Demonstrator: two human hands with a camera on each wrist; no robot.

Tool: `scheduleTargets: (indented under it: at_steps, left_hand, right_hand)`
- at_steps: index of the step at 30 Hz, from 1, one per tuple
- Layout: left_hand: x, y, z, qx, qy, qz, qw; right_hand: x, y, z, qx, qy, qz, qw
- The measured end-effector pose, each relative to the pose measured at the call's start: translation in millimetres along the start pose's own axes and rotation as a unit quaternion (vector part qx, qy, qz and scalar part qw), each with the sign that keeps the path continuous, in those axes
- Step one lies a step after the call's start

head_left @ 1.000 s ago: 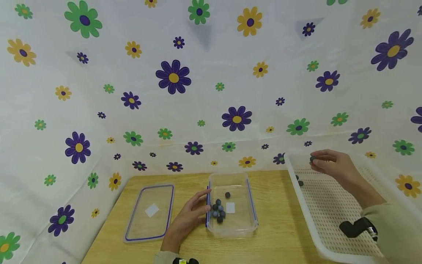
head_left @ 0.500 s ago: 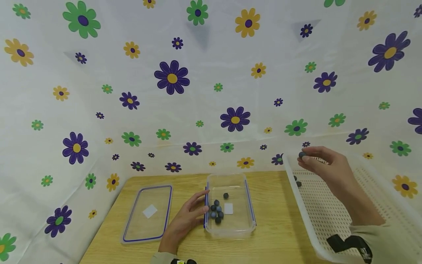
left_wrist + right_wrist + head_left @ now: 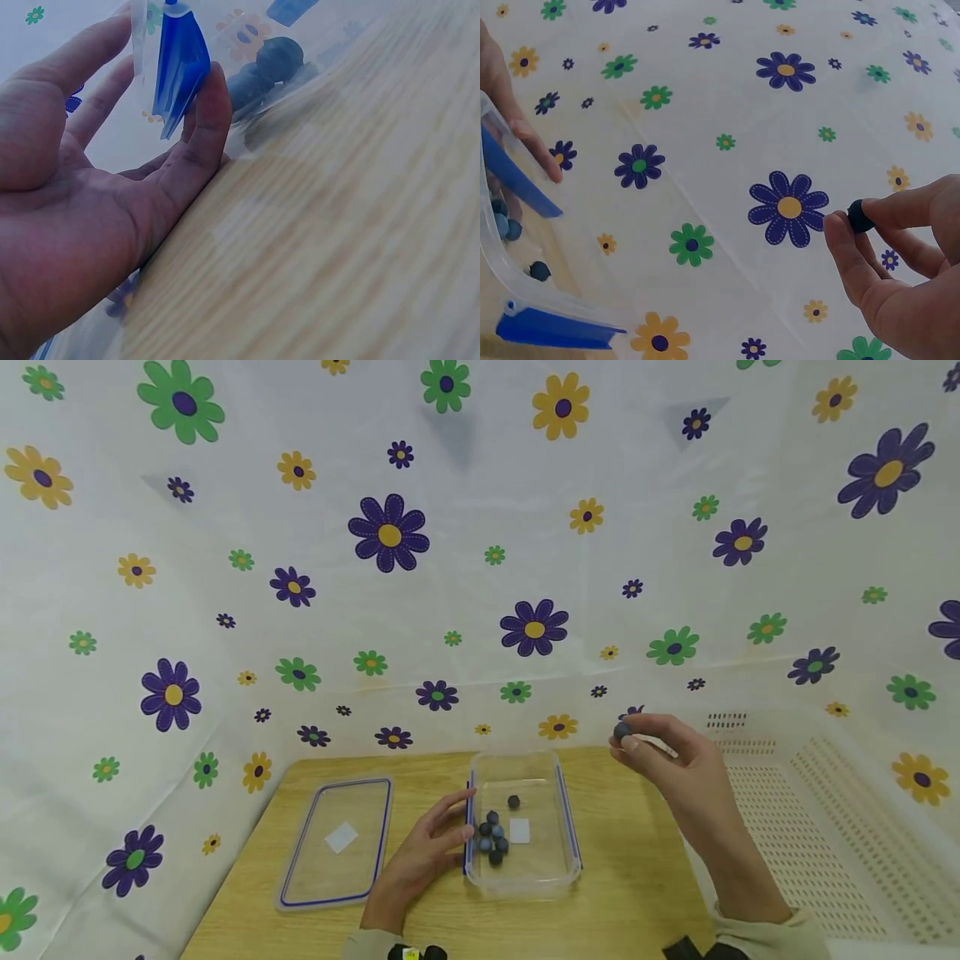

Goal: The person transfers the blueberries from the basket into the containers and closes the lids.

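Observation:
My right hand point(image 3: 686, 768) pinches a dark blueberry point(image 3: 622, 732) between thumb and fingertips, raised over the wood between the clear box and the white basket. In the right wrist view that blueberry point(image 3: 860, 216) shows plainly at the fingertips. The clear plastic box point(image 3: 551, 864) has blue side clips and holds several blueberries point(image 3: 497, 843), mostly clustered at its left side, with one point(image 3: 513, 802) apart farther back. My left hand point(image 3: 423, 852) rests its fingertips against the box's left side. In the left wrist view its fingers point(image 3: 214, 112) touch beside a blue clip point(image 3: 180, 71).
A clear lid point(image 3: 318, 835) with a blue seal lies left of the box on the wooden table point(image 3: 615, 902). The white perforated basket point(image 3: 787, 827) stands at the right, partly behind my right forearm. A flower-printed sheet point(image 3: 465, 585) hangs behind.
My right hand has moved left with the blueberry, from over the basket to the space between basket and box. The left hand stays at the box's side.

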State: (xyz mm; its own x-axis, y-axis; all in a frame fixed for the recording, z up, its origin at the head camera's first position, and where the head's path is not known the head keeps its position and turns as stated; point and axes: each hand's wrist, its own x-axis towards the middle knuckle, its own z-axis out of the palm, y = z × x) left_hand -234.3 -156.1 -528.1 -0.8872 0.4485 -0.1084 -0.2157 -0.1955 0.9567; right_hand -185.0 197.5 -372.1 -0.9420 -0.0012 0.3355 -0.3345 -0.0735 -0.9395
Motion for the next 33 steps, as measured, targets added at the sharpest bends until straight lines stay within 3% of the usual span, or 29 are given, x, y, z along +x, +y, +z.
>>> scheduleTargets:
  at_steps: [9, 16, 26, 33]
  left_hand:
    - [0.8, -0.9, 3.1, -0.009, -0.005, -0.003, 0.9999]
    - [-1.7, 0.3, 0.9, -0.007, -0.01, -0.007, 0.9999]
    - [0.5, 3.7, -1.3, -0.005, -0.015, -0.004, 0.9999]
    - [0.1, 1.9, -1.6, -0.007, -0.01, -0.005, 0.9999]
  right_hand:
    - [-8, 15, 24.4, 0.036, -0.002, 0.015, 0.999]
    - [-9, 43, 43.2, 0.074, -0.021, 0.03, 0.997]
    - [-6, 88, 66.0, 0.118, -0.014, 0.091, 0.989]
    - [-9, 105, 74.6, 0.11, -0.018, 0.117, 0.987]
